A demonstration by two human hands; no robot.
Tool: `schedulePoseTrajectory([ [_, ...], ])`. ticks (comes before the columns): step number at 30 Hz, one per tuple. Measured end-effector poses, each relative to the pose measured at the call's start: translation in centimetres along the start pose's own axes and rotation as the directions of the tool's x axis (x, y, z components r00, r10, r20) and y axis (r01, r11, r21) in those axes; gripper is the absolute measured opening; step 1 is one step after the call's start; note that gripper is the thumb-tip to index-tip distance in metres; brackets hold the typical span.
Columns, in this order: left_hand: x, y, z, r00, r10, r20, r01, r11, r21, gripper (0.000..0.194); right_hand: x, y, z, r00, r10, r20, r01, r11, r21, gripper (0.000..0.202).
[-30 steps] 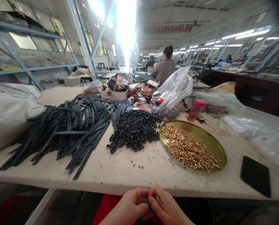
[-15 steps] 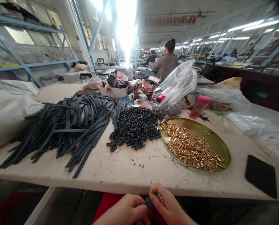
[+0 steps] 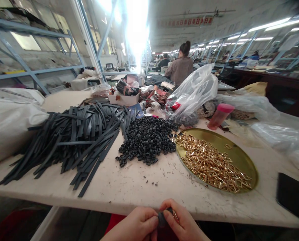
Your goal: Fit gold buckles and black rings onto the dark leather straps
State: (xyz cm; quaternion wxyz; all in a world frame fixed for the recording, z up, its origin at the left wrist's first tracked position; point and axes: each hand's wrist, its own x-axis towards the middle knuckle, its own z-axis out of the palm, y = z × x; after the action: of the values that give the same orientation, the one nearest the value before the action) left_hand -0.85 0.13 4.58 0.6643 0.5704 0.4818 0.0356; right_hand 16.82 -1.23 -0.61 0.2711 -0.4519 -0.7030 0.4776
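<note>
At the table's front edge, my left hand (image 3: pixel 140 222) and my right hand (image 3: pixel 179 222) meet, fingers closed. Between them they pinch a dark grey strap (image 3: pixel 162 218), mostly hidden by the fingers. A gold buckle (image 3: pixel 175 216) shows against my right hand's fingers. Beyond the hands lies a heap of small black loops (image 3: pixel 146 139). To its left spreads a pile of long dark strips (image 3: pixel 81 134). On the right, a round gold tray (image 3: pixel 240 152) carries a mound of gold buckles (image 3: pixel 212 164).
A black phone (image 3: pixel 291 197) lies near the right edge. Behind the tray stand a pink-lidded jar (image 3: pixel 220 116) and a clear plastic bag (image 3: pixel 193 88). A white box (image 3: pixel 124 99) sits at the back, a white sack (image 3: pixel 11 124) at left. A person (image 3: pixel 182 65) is farther off.
The view has shifted slightly, so the tray and phone appear farther right and lower. Both hands stay together on the strap, and a little more of it shows between the fingers.
</note>
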Motion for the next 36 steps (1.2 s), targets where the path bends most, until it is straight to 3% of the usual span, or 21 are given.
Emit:
schedulePoseTrajectory([
  [6, 1.1, -0.2, 0.2, 0.998, 0.000, -0.068, -0.002, 1.000, -0.028, 0.032, 0.4, 0.1, -0.1, 0.999, 0.012, 0.039, -0.016, 0.994, 0.104, 0.030],
  [10, 1.5, -0.4, -0.6, 0.997, 0.045, -0.064, -0.047, 0.998, -0.034, 0.029, 0.9, 0.2, 0.4, 0.993, 0.059, -0.101, -0.037, 0.978, 0.206, 0.033],
  [14, 1.5, -0.7, -1.7, 0.998, 0.050, -0.043, -0.053, 0.994, -0.092, 0.021, 1.5, 0.6, 0.8, 0.975, 0.051, -0.217, -0.030, 0.995, 0.099, 0.032],
  [20, 2.5, -1.6, -1.7, 0.994, 0.021, -0.103, -0.039, 0.984, -0.172, 0.017, 2.0, 1.4, 0.2, 0.996, -0.052, -0.073, 0.048, 0.997, -0.056, 0.029],
  [24, 2.1, -1.2, -1.9, 0.993, -0.019, -0.120, -0.004, 0.981, -0.193, 0.014, 2.5, 1.0, 0.3, 0.990, -0.020, -0.139, 0.016, 1.000, -0.026, 0.033],
  [28, 1.6, -1.0, -2.6, 0.990, 0.012, -0.142, -0.024, 0.996, -0.082, 0.021, 3.0, 0.8, 0.8, 0.981, 0.031, -0.189, -0.017, 0.997, 0.077, 0.038],
  [32, 1.9, -1.3, -2.5, 0.968, 0.045, -0.245, -0.052, 0.998, -0.022, 0.023, 3.0, 0.8, 1.0, 0.981, 0.048, -0.186, -0.025, 0.992, 0.122, 0.037],
  [36, 2.0, -0.8, -2.0, 0.958, 0.068, -0.277, -0.063, 0.998, 0.024, 0.024, 2.7, 0.4, 0.4, 0.989, -0.002, -0.147, 0.009, 0.999, 0.051, 0.033],
])
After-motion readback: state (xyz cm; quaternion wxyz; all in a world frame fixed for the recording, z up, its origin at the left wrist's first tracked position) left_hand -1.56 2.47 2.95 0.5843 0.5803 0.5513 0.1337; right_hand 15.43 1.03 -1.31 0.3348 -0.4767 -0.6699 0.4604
